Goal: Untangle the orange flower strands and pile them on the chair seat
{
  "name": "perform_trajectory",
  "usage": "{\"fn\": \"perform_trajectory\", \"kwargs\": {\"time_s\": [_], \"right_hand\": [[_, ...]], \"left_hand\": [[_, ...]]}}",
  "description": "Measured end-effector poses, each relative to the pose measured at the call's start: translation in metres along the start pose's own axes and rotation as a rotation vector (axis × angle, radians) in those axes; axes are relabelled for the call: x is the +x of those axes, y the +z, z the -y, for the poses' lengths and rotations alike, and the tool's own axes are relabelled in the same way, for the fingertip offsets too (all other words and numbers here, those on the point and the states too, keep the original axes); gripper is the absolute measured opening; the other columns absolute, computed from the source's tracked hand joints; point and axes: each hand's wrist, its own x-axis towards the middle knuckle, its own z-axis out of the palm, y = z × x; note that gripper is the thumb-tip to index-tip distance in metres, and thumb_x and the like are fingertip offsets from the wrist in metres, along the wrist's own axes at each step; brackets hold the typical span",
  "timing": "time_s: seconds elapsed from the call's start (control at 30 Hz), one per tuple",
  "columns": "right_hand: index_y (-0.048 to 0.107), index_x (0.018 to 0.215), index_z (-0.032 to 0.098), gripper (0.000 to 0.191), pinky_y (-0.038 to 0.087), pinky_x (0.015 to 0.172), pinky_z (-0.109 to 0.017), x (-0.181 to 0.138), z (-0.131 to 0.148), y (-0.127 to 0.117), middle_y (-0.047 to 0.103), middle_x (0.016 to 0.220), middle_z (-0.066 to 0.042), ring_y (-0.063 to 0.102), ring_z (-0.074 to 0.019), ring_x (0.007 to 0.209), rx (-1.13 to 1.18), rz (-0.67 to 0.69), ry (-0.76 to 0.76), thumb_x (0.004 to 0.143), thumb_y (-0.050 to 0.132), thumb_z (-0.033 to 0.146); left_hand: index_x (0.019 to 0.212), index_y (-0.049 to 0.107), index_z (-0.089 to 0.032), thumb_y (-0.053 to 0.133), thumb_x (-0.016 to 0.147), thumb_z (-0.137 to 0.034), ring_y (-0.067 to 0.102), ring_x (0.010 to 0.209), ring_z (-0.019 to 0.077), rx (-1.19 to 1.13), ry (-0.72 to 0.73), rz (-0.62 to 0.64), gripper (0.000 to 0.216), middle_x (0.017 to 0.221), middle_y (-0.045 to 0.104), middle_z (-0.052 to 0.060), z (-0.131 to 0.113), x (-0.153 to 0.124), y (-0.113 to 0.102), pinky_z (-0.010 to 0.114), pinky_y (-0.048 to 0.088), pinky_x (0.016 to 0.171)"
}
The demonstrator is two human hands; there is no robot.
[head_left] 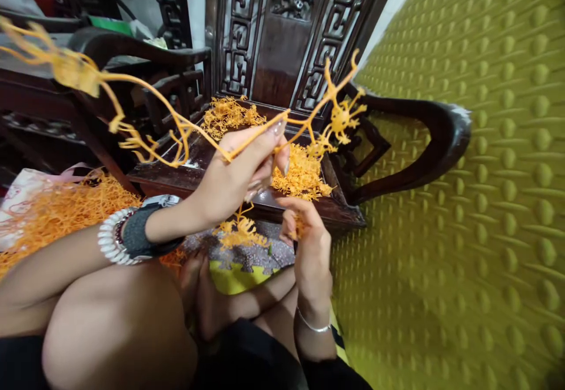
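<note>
My left hand [241, 169] is closed in a pinch on a long orange plastic branch [168, 107] that runs from the upper left across to a small cluster of orange pieces [339, 119] at the right. My right hand [304, 231] sits just below it, fingers closed on a small orange piece [299, 225]. A little clump of orange pieces [241, 231] hangs between the two hands. Behind them, a pile of loose orange pieces [300, 175] lies on the dark wooden chair seat [198, 160].
The carved dark wooden chair has a back [282, 31] and a curved armrest [419, 137] at the right. A green embossed wall [463, 202] fills the right side. A heap of orange strands [62, 207] lies at the left. My bare knees [110, 319] are below.
</note>
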Motion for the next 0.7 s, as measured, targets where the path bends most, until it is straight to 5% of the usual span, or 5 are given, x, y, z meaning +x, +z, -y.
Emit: {"fn": "perform_trajectory", "kwargs": {"time_s": [0.13, 0.27, 0.47, 0.57, 0.7], "right_hand": [[0.05, 0.099, 0.02, 0.039, 0.031, 0.056, -0.024, 0.007, 0.005, 0.017, 0.037, 0.071, 0.005, 0.035, -0.0087, 0.061, -0.255, 0.189, -0.17, 0.078, 0.065, 0.05], [0.044, 0.085, 0.019, 0.015, 0.03, 0.053, -0.022, 0.004, 0.001, 0.03, 0.038, 0.062, 0.007, 0.036, -0.006, 0.053, -0.279, 0.242, -0.08, 0.093, 0.048, 0.031], [0.04, 0.075, 0.019, 0.02, 0.028, 0.049, -0.02, 0.002, -0.009, 0.04, 0.035, 0.058, 0.008, 0.033, -0.0044, 0.047, -0.217, 0.304, -0.044, 0.093, 0.045, 0.026], [0.035, 0.066, 0.019, 0.027, 0.024, 0.049, -0.022, -0.01, -0.016, 0.041, 0.032, 0.055, 0.007, 0.03, -0.005, 0.046, -0.224, 0.363, -0.062, 0.093, 0.04, 0.024], [0.032, 0.061, 0.02, 0.027, 0.026, 0.051, -0.022, -0.066, -0.043, 0.052, 0.032, 0.054, 0.005, 0.033, -0.0062, 0.049, -0.114, 0.57, -0.066, 0.087, 0.04, 0.021]], "left_hand": [[0.067, 0.054, -0.017, 0.045, 0.094, -0.03, 0.022, 0.033, 0.0041, 0.021, -0.027, 0.011, 0.031, 0.041, 0.028, -0.008, 0.005, 0.002, 0.0, 0.017, 0.021, 0.036], [0.066, 0.055, -0.016, 0.046, 0.094, -0.03, 0.021, 0.034, 0.0044, 0.025, -0.023, 0.024, 0.033, 0.042, 0.029, -0.008, 0.002, 0.002, -0.003, 0.017, 0.02, 0.035], [0.066, 0.057, -0.015, 0.046, 0.095, -0.025, 0.023, 0.034, 0.0044, 0.012, -0.038, -0.02, 0.032, 0.041, 0.03, -0.008, 0.002, 0.001, -0.006, 0.018, 0.022, 0.037], [0.061, 0.054, -0.016, 0.047, 0.095, -0.027, 0.02, 0.029, 0.0035, -0.037, 0.054, -0.113, 0.036, 0.037, 0.026, -0.009, -0.001, 0.003, -0.007, 0.019, 0.024, 0.036], [0.06, 0.045, -0.016, 0.039, 0.099, -0.024, 0.019, 0.029, 0.0019, -0.247, 0.097, -0.421, 0.041, 0.037, 0.028, -0.009, -0.026, 0.006, -0.019, 0.014, 0.021, 0.034]]}}
